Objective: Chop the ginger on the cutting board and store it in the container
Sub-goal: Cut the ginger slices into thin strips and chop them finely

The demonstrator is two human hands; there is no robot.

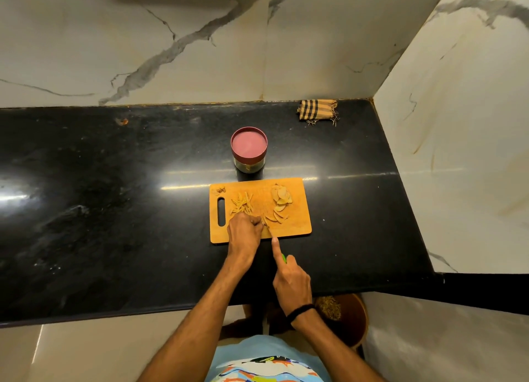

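Observation:
A wooden cutting board [297,224] lies on the black counter. On its left part lies a pile of thin ginger strips [242,204], and on its right part a pile of flat ginger slices [281,202]. My left hand [244,232] has curled fingers pressing ginger down at the board's front middle. My right hand [290,278] grips a knife with a green handle [284,258], index finger stretched along the blade's back, the blade beside my left fingers. A container with a closed red lid [249,144] stands just behind the board.
A folded checked cloth [317,110] lies at the counter's back right corner. Marble walls close the back and right side. A few ginger scraps [219,190] sit at the board's far left corner. A brown bin [347,315] stands on the floor below the counter edge.

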